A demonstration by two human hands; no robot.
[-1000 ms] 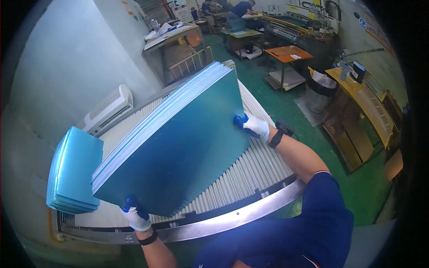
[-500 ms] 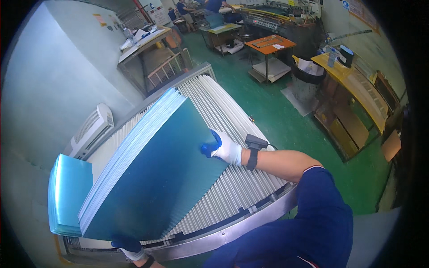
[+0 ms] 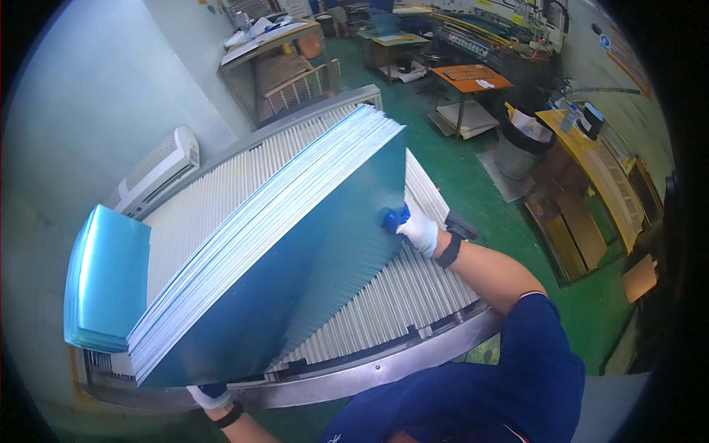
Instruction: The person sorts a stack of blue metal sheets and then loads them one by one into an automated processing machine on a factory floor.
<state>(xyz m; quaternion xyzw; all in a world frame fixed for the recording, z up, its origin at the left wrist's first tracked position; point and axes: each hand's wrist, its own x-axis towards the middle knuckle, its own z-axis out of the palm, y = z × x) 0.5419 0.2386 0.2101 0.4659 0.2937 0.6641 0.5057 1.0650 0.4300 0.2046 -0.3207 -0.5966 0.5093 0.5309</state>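
Note:
A thick stack of blue, glossy sheets (image 3: 310, 273) stands tilted over a bed of white slats (image 3: 236, 173), its pale layered edges facing up and left. My right hand (image 3: 417, 227), in a white glove with blue fingertips, grips the stack's right edge, thumb on the broad face; its other fingers are hidden. At the lower edge, my left hand (image 3: 213, 396), gloved alike, holds the near corner from below, its fingers partly covered by the sheets. To the left, a second stack of blue sheets (image 3: 114, 273) rests on the bed.
A metal rim (image 3: 377, 375) borders the bed in front of me. Beyond it are an orange-topped table (image 3: 473, 77), a black-lined bin (image 3: 521, 148) and a yellow-topped bench (image 3: 583, 144). A white wall unit (image 3: 162, 159) sits behind the bed. Another person is partly visible far back.
The held stack has moved up and right and turned, showing more of its layered edge. Both hands have moved with it. The view has shifted too.

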